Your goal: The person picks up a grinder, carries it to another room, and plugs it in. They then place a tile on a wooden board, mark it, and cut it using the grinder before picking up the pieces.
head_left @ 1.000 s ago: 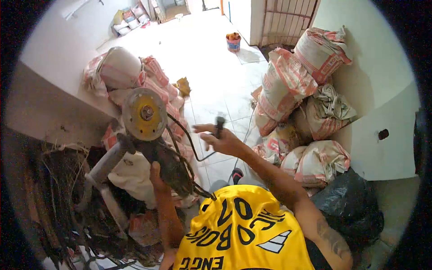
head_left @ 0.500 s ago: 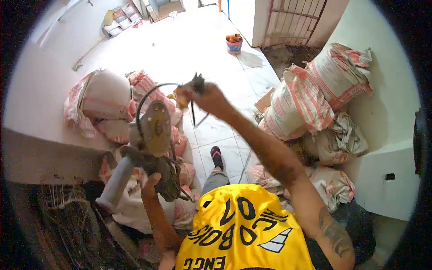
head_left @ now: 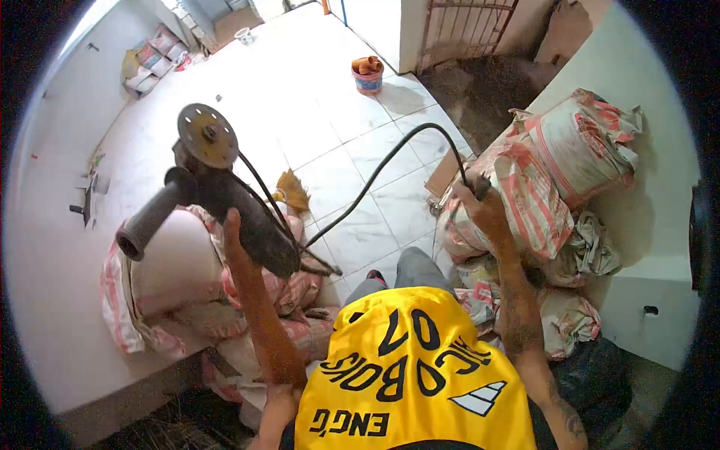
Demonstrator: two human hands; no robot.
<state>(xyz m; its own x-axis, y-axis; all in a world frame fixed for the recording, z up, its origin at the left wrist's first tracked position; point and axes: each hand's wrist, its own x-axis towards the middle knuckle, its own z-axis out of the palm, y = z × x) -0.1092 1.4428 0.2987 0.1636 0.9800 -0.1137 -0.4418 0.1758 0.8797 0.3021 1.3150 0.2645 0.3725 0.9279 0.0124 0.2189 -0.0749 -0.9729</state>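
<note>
An angle grinder [head_left: 259, 238] is in my left hand [head_left: 238, 251], whose fingers wrap its dark body. Its perforated disc [head_left: 201, 139] faces up at the top left, and a grey side handle [head_left: 150, 221] sticks out toward the lower left. From the grinder's rear a black power cord [head_left: 386, 156] arches across to my right hand [head_left: 486, 206], closed around its far end. Whatever plug or cord end lies inside that fist is mostly hidden. Behind the cord, a yellow broom head [head_left: 292, 191] shows near the left sacks.
Stacked red-and-white sacks [head_left: 176, 262] line the left side; more sacks [head_left: 577, 150] lean against the right wall. On the tiled floor [head_left: 322, 112] stands a bucket [head_left: 367, 79] with orange-brown pieces in it. A barred metal gate [head_left: 465, 30] is at the back right.
The grinder has risen and moved left, its disc now higher. My right hand has swung right and down, drawing the cord into a long arch. The view has turned somewhat.
</note>
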